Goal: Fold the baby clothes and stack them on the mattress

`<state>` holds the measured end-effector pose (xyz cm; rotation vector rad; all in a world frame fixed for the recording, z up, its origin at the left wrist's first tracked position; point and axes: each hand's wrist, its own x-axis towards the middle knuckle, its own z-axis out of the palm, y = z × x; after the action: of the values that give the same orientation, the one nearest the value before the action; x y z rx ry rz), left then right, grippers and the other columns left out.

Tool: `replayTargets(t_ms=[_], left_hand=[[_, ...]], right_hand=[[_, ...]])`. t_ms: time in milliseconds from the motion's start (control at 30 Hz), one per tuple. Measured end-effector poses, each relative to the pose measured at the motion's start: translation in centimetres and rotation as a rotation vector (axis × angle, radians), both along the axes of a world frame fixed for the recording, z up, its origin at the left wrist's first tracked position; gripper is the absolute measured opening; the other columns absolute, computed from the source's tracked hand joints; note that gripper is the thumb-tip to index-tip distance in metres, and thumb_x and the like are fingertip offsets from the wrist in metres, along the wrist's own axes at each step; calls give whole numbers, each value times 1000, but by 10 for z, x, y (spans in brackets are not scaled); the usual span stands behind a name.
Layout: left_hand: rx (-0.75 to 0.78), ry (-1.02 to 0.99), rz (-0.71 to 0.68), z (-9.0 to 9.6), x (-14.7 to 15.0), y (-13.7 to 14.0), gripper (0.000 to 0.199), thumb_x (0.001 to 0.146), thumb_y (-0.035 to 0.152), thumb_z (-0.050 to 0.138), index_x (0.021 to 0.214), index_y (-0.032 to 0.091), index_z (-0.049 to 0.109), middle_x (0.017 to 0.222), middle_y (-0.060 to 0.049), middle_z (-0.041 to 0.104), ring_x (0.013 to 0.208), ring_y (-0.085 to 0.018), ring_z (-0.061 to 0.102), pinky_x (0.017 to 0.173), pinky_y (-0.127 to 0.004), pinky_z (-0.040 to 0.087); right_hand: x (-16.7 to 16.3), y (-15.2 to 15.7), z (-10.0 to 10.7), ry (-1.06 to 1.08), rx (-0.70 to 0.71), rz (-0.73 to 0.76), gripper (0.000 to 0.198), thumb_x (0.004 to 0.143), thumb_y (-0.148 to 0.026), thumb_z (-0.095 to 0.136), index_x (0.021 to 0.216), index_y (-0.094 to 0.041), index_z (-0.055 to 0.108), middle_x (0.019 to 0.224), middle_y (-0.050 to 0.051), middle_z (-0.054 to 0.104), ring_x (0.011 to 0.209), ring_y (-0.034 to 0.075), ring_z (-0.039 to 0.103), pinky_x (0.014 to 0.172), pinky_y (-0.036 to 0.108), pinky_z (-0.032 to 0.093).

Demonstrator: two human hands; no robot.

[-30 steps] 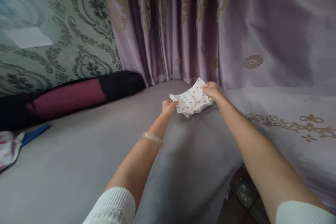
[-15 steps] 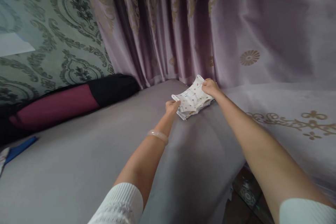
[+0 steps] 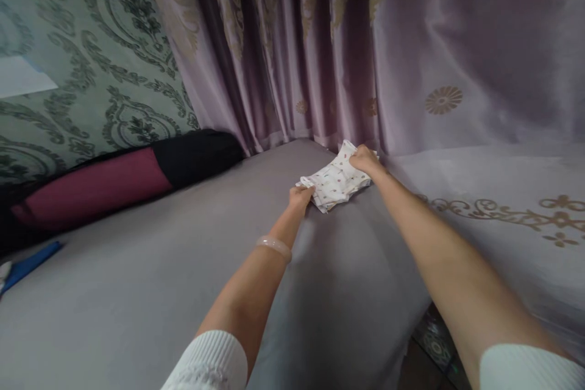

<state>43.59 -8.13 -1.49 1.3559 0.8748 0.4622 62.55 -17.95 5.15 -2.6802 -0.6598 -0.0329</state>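
- At the left edge of the printed white cloth (image 3: 336,183), left hand (image 3: 300,196): fingers clamped on it;
- at its right edge, right hand (image 3: 364,160): fingers likewise clamped;
- beneath, grey sheet (image 3: 173,256);
- just beyond, purple curtain (image 3: 316,67);
- well left, black-and-maroon bundle (image 3: 98,186).

The left sleeve (image 3: 208,356) is white knitwear, its wide cuff lined with fine lengthwise ribs and ending in an even, rounded edge, with a raised, bumpy pattern in the knit just behind the ribbing. The right sleeve (image 3: 525,368) is likewise pale and finely ribbed with a rounded edge, though its shade leans faintly greenish. Around the bare left forearm (image 3: 247,298), between sleeve and hand (image 3: 300,196), sits one bangle (image 3: 274,247), a smooth, rounded, milky ring with a slight pinkish tint.
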Motion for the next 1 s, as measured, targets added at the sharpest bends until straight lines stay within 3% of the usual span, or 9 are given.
replayTargets(t_ms=[267, 433, 667, 867, 1000], left_hand=[[46, 71, -73, -2, -49, 8, 14, 74, 25, 72, 76, 12, 69, 61, 0, 59, 51, -8, 48, 49, -21, 33], [108, 129, -107, -8, -107, 29, 33, 71, 33, 72, 97, 14, 68, 80, -3, 67, 60, -9, 55, 55, -20, 38], [141, 189, -111, -10, -199, 58, 56, 58, 54, 73, 97, 14, 67, 80, -4, 66, 65, -12, 56, 56, -22, 41], [171, 254, -64, -10, -258, 70, 57, 57, 57, 73, 96, 15, 68, 76, -2, 65, 68, -14, 55, 56, -23, 41], [150, 261, -48, -9, -280, 69, 58, 57, 57, 73, 97, 16, 68, 75, -1, 63, 67, -13, 54, 56, -23, 41]], right_hand=[[-1, 1, -17, 43, -42, -11, 36, 81, -18, 56, 113, -7, 67, 114, 22, 67, 111, 28, 62, 86, 27, 48], [-5, 2, -36, 45, -13, -53, 44, 81, -17, 54, 123, -6, 58, 117, 21, 65, 111, 27, 61, 88, 30, 47], [-13, 11, -46, 30, -20, -79, 49, 84, -16, 48, 131, -4, 45, 120, 23, 62, 113, 28, 59, 91, 35, 45], [-6, 9, -58, -27, -112, -31, 43, 91, -24, 41, 129, -6, 52, 130, 23, 55, 124, 31, 49, 101, 45, 36], [0, 2, -69, -95, -141, 9, 45, 96, -29, 27, 126, -12, 57, 139, 19, 48, 132, 31, 38, 106, 53, 27]])
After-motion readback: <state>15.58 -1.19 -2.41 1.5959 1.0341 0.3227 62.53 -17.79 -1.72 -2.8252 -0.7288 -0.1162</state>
